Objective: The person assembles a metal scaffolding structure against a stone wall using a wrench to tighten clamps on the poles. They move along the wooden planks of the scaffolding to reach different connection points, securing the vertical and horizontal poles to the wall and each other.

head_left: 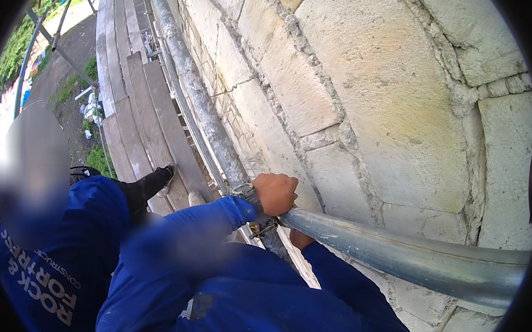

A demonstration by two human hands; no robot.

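Observation:
My left hand (275, 193), with a wristwatch above its blue sleeve, is closed over a grey metal scaffold pipe (394, 251) that runs along a pale stone block wall (389, 112). My right hand (299, 238) sits just under the same pipe, beside a metal clamp (263, 227). Most of that hand is hidden by the pipe, so its grip cannot be made out. A second mortar-spattered pipe (197, 96) runs away along the wall from the point where my hands are.
A co-worker in a blue work jacket (56, 257) is close at my left, with a dark shoe (167, 174) on the wooden scaffold planks (134, 99). Thin rail tubes (56, 35) edge the planks. Ground with grass and debris (88, 114) lies far below.

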